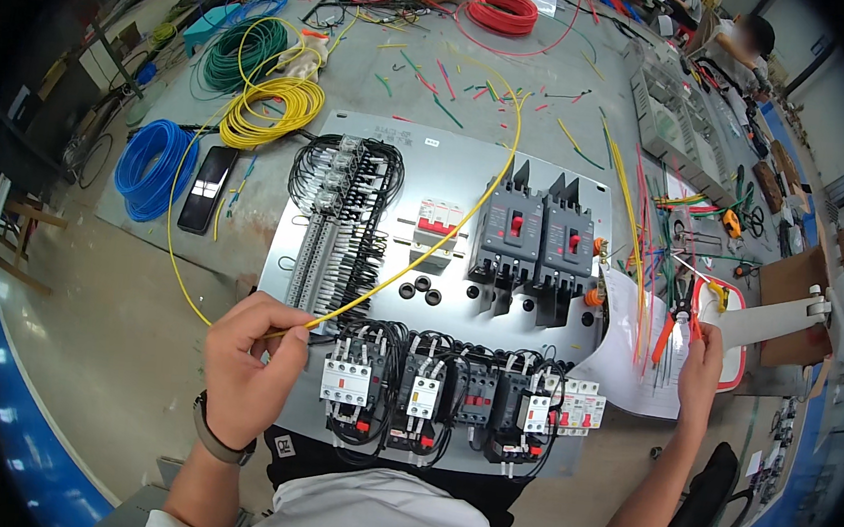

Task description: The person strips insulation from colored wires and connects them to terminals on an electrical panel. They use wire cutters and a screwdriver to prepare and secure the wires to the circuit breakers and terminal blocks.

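My left hand [250,369] pinches a yellow wire [444,240] between thumb and forefinger, at the near left corner of a metal mounting panel [443,311]. From the pinch, one stretch crosses above the panel and arcs to the far side; the other loops left toward a yellow wire coil [290,111]. Off the panel's right side, my right hand [702,363] has its fingers on one handle of red-handled pliers [680,316]. Their jaws point away from me, over white paper sheets [615,351]. Part of the grip is hidden by the fingers.
The panel carries black breakers [535,238], a terminal strip [312,264] and contactors [421,394]. Green [240,52], blue [154,170] and red coils [502,13] lie around, with a phone [208,190] and wire scraps. A white metal arm [773,319] stands right; another person [736,55] sits far right.
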The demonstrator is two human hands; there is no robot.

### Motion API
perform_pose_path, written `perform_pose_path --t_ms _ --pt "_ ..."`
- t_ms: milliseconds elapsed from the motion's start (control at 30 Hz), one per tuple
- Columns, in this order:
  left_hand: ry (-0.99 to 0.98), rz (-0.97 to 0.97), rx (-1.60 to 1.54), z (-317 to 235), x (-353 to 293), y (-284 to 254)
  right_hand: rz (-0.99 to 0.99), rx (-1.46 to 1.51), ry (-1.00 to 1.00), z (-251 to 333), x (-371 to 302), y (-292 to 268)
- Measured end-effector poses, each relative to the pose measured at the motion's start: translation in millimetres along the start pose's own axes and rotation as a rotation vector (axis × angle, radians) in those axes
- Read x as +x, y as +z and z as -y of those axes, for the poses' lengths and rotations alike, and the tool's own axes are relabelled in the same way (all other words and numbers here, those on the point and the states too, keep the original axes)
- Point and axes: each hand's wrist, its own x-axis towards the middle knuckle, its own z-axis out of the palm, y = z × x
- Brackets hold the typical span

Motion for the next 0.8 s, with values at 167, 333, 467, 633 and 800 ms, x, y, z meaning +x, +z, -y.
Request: perform_pose_path --t_ms 167,333,467,633,800 --pt "0.042 -0.002 0.089 0.0 0.6 -1.0 0.044 -0.045 -0.124 -26.1 3.5 -2.6" --pt "0.012 -0.006 0.054 3.8 -0.3 -0.3 0.211 -0.086 0.016 29.2 -5.4 -29.4" --pt "0.010 0.002 0.024 1.5 1.4 5.0 0.271 -0.384 -0.005 58.4 -16.2 -54.7" --pt "0.016 0.009 0.023 0.6 1.8 2.1 0.325 -0.483 0.027 63.5 -31.5 -72.2" --pt "0.051 -0.020 -0.008 -2.7 3.5 2.4 0.350 -0.474 0.007 67.9 -60.8 -99.8"
